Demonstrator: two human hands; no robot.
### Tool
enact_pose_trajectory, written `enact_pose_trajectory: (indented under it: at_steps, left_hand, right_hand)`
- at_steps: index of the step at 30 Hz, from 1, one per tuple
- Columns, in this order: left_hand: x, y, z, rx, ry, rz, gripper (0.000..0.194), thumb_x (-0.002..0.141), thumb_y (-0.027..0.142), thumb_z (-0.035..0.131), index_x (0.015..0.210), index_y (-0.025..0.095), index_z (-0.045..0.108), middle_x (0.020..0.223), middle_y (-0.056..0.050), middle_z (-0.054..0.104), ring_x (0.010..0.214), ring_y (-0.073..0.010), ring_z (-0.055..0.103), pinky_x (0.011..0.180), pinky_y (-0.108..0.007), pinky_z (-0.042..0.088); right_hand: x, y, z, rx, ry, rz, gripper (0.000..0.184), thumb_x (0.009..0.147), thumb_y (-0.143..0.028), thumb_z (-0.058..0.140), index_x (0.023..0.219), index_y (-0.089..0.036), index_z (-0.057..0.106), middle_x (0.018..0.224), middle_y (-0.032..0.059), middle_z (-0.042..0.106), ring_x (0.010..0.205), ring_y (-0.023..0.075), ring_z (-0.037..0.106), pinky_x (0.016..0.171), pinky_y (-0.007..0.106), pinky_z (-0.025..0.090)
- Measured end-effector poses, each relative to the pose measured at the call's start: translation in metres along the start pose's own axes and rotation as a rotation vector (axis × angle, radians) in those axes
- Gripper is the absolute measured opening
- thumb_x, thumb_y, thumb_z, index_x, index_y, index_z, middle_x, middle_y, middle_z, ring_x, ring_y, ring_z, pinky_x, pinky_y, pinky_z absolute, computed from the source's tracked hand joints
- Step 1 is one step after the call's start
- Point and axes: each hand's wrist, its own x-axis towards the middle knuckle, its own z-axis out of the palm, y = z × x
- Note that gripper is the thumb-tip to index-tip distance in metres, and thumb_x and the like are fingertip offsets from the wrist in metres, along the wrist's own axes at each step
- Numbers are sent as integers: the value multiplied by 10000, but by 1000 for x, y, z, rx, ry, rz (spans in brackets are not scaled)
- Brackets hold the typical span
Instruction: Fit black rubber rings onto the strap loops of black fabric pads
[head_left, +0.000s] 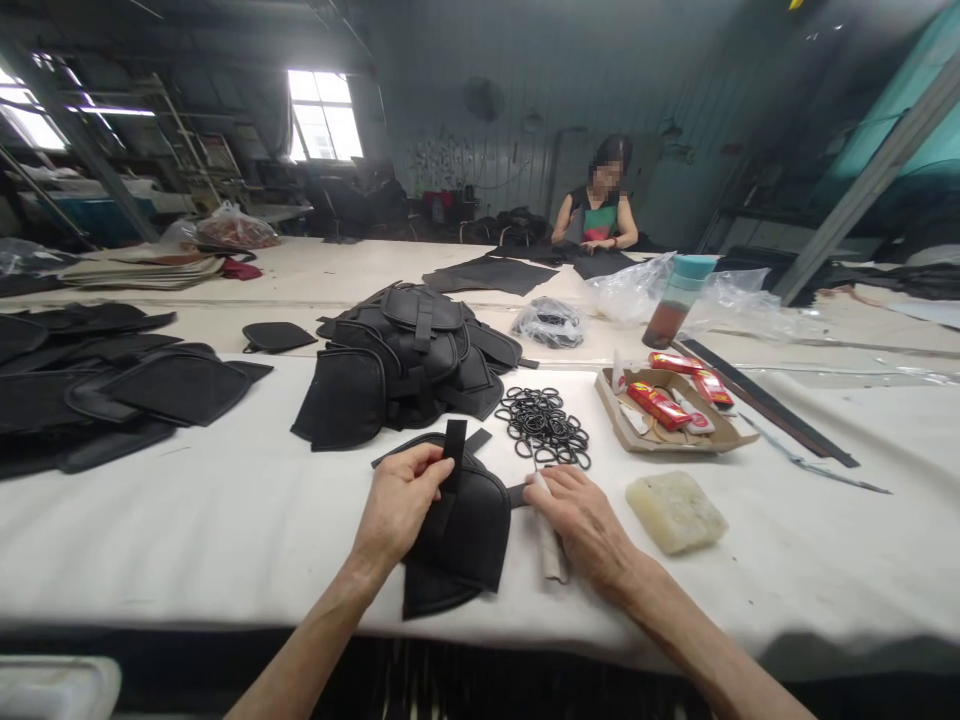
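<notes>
My left hand [405,490] pinches an upright black strap [454,450] between thumb and fingers. The strap belongs to a black padded piece with piped edges [476,525], which lies on the white-covered table over another dark piece [442,592]. To its right, my right hand [581,515] is closed around a tool with a pale wrapped handle [553,555]. The tool's thin metal tip points away from me, towards a heap of black D-shaped rings [544,420]. My fingers hide part of the handle.
Black padded pieces are heaped behind [416,340] and at left [165,385]. At right are a yellowish block [676,510], a cardboard tray [637,438] with red packets, a bottle [679,300] and a dark strip [772,400]. A co-worker [600,205] handles dark sheets across the table.
</notes>
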Motion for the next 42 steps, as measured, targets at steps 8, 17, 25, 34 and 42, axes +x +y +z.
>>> enact_pose_trajectory:
  at_steps: [8, 17, 25, 34, 42]
  left_hand:
    - [-4, -8, 7, 805, 187, 153, 245, 831, 271, 412, 759, 215, 639, 648, -25, 666, 635, -187, 617, 576, -259, 382]
    - [6, -27, 9, 1079, 215, 238, 302, 869, 164, 307, 882, 151, 608, 838, -118, 642, 780, -256, 622, 645, -319, 400]
    - [31, -40, -20, 1178, 332, 170, 355, 848, 92, 246, 901, 90, 597, 829, -186, 624, 804, -314, 619, 610, -353, 403]
    - [10, -16, -37, 1000, 475, 289, 298, 880, 243, 341, 941, 179, 626, 881, -89, 674, 879, -242, 610, 716, -313, 425]
    - [-35, 34, -31, 290, 209, 316, 180, 761, 343, 552, 770, 234, 695, 722, 24, 693, 670, -171, 621, 606, -237, 431]
  right_hand:
    - [-10, 11, 0, 93, 119, 177, 207, 849, -50, 403, 840, -186, 558, 735, 12, 569, 720, 158, 517, 655, 248, 391]
    - [-18, 11, -8, 113, 227, 235, 225, 814, -56, 425, 903, -195, 578, 783, 37, 609, 765, 182, 540, 692, 272, 409]
    - [-18, 8, -13, 0, 190, 248, 215, 816, -47, 421, 870, -190, 571, 736, 31, 600, 728, 181, 514, 654, 253, 374]
    - [16, 0, 1, -251, 32, 205, 254, 805, 3, 433, 779, -196, 589, 640, 44, 582, 638, 193, 454, 570, 290, 256]
    - [19, 0, -1, -294, -55, 99, 221, 805, -4, 466, 806, -189, 586, 706, 71, 597, 672, 206, 466, 621, 311, 279]
